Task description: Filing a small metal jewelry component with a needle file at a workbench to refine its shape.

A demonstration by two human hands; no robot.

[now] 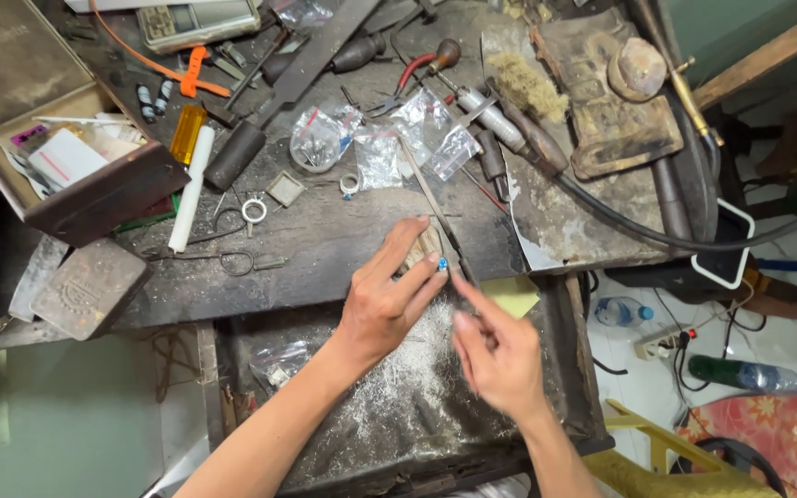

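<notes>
My left hand [387,300] rests against a small wooden bench peg [424,247] at the workbench's front edge and pinches a small ring with a blue stone [441,265] at its fingertips. My right hand [498,355], slightly blurred, grips the near end of a long thin metal file [434,201]. The file runs up and to the left, its lower part lying right beside the blue-stone ring. Below both hands an open drawer [565,350] holds a pile of silvery metal filings [417,387].
The dark workbench [325,249] is crowded: small plastic bags [375,138], loose rings [255,210], pliers [408,83], a white stick [191,189], an open metal box [66,175] at left, a black hose [620,221] at right. Bottles lie on the floor at right.
</notes>
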